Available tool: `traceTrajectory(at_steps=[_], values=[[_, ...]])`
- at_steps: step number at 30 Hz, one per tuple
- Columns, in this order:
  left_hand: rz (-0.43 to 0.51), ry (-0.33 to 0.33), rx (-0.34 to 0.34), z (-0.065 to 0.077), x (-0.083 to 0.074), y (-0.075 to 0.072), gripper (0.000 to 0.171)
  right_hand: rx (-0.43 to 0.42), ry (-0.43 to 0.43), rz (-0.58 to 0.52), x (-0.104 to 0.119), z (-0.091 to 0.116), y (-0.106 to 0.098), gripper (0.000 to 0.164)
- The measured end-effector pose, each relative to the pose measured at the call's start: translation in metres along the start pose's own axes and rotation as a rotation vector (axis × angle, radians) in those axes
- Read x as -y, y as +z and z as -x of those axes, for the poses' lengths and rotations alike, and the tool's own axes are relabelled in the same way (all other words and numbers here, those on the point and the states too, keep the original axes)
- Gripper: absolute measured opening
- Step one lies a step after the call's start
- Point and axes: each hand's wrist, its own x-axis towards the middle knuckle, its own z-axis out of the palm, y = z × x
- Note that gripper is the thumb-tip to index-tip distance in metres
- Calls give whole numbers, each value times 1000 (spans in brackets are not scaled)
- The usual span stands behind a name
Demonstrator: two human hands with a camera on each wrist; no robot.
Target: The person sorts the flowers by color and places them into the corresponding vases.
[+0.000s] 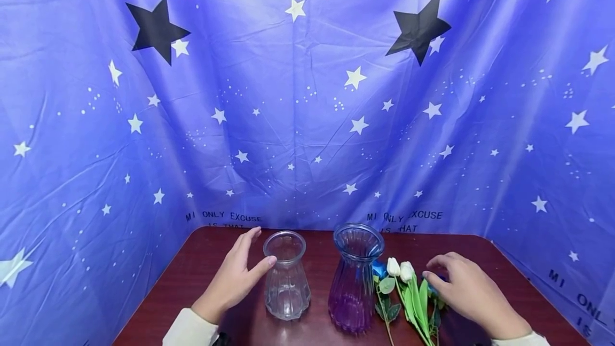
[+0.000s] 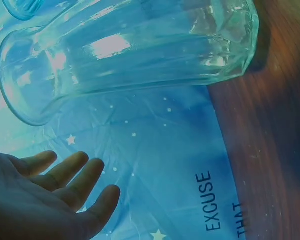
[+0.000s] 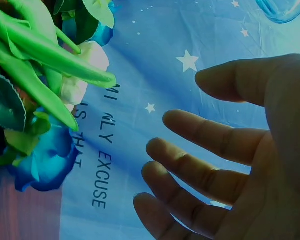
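Note:
My left hand (image 1: 235, 274) is beside a clear glass vase (image 1: 287, 295), its fingers extended and the thumb near the rim in the head view. The left wrist view shows a gap between these fingers (image 2: 70, 175) and the vase's flared neck. Over the right side of a bunch of artificial flowers, my right hand (image 1: 473, 290) hovers with fingers spread and nothing held. The bunch has white tulips (image 1: 406, 271), green leaves (image 1: 415, 306) and blue roses (image 3: 47, 155); one rose is partly hidden behind the right hand in the head view.
Between the clear vase and the flowers stands a purple-blue glass vase (image 1: 354, 287). All stand or lie on a dark red-brown wooden table (image 1: 216, 244). A blue cloth backdrop (image 1: 288, 122) with stars and lettering rises behind the table and along both sides.

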Motion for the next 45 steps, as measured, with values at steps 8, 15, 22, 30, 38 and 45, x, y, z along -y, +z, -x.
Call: traceTrajectory(at_steps=[8,15,22,30,38,45], values=[[15,13,7,-11,-4,5,83,90,61,-15,1,-6,7,12],[60,12,15,-12,-7,11,89,151,109,-20,1,-8,15,12],[77,-12,17,-12,-7,16,95,124,97,-16,0,-5,25,9],[82,-44,16,-12,-11,20,105,78,54,1,3,-4,39,10],[120,-16,42,-10,-11,25,106,110,90,-30,7,-4,45,12],[130,22,32,-10,-9,28,103,43,70,-12,6,-2,48,18]])
